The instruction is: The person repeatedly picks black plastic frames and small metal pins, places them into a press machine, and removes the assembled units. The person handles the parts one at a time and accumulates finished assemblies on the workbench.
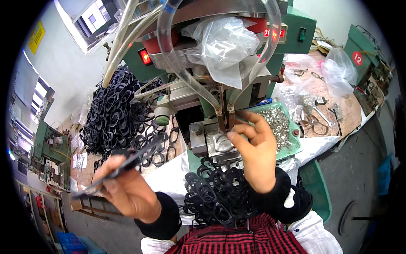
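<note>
My left hand (pixel 129 192) is raised at the left, its fingers closed on a black eyeglass frame (pixel 137 158), which is blurred by motion. At the machine (pixel 222 112) in the middle, my right hand (pixel 259 154) has its fingers bent beside the two upright metal tips, its thumb close to them. Whatever lies between those fingers is too small or hidden to make out. Under the tips sits a metal fixture (pixel 220 143). Many black frames (pixel 211 194) lie heaped at my lap, just below the fixture.
A large pile of black frames (pixel 116 110) covers the table's left side. Right of the machine stands a green tray (pixel 296 147) of small metal parts. Beyond it lie a wrench (pixel 323 116) and plastic bags (pixel 338 72). Clear hoses (pixel 167 42) hang before the machine head.
</note>
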### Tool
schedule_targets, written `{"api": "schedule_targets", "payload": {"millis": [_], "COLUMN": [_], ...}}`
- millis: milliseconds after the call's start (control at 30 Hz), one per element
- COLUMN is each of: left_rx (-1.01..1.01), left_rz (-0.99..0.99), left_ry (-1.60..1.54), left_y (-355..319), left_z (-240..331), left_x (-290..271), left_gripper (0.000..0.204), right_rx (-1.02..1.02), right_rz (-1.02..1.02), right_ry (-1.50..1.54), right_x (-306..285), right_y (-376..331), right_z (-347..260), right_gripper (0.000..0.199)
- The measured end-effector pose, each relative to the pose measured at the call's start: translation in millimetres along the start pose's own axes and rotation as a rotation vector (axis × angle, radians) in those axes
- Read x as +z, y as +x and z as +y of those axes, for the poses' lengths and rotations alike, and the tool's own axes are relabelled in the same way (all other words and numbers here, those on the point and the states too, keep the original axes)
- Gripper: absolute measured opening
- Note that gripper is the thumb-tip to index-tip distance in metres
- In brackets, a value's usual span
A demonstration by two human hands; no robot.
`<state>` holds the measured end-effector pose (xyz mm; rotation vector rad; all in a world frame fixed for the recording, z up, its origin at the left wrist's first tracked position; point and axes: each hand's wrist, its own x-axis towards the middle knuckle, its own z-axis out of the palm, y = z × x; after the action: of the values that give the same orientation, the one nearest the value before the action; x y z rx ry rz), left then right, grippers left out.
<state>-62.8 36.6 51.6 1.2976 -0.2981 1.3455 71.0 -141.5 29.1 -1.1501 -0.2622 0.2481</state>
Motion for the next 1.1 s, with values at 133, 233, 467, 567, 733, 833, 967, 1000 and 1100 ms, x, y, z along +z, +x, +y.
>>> {"api": "schedule_targets", "payload": {"millis": [133,233,467,567,733,833,967,1000,1100], "left_rx": [0.170,0.170,0.312,0.286,0.166,0.278,0.247,0.142,0.075], "left_rz": [-0.450,-0.814,-0.863,-0.865,-0.814,-0.731,-0.034,0.071,-0.189], "left_ry": [0.390,0.483,0.527,0.528,0.536,0.710,0.914,0.803,1.154], "left_y": [-15.0,-25.9,-41.9,-42.3,-59.0,-75.0,-39.4,-18.7,9.7], "left_z": [-9.9,-26.5,-56.2,-54.3,-49.0,-31.1,-45.9,-59.6,-125.6], "left_x": [13.0,38.8,46.7,45.1,42.7,16.6,-24.4,-27.3,-63.2], "left_gripper": [0.023,0.028,0.034,0.034,0.038,0.036,0.016,0.016,0.017], "right_rx": [-0.140,-0.455,-0.598,-0.703,-0.760,-0.834,-0.584,-0.565,-0.394], "right_rz": [-0.175,-0.141,0.136,0.084,-0.217,-0.033,0.209,0.239,0.302], "right_ry": [-0.163,-0.840,-1.354,-1.341,-1.502,-1.292,-1.015,-1.018,-0.758], "right_x": [-10.8,-64.0,-156.5,-138.0,-128.7,-132.1,-139.1,-145.2,-133.3], "right_y": [-10.5,20.4,34.8,36.7,58.2,59.0,46.9,46.8,48.8], "right_z": [-7.6,7.5,53.6,48.3,47.5,49.6,48.0,50.9,50.0], "right_gripper": [0.047,0.028,0.016,0.011,0.017,0.015,0.011,0.011,0.011]}}
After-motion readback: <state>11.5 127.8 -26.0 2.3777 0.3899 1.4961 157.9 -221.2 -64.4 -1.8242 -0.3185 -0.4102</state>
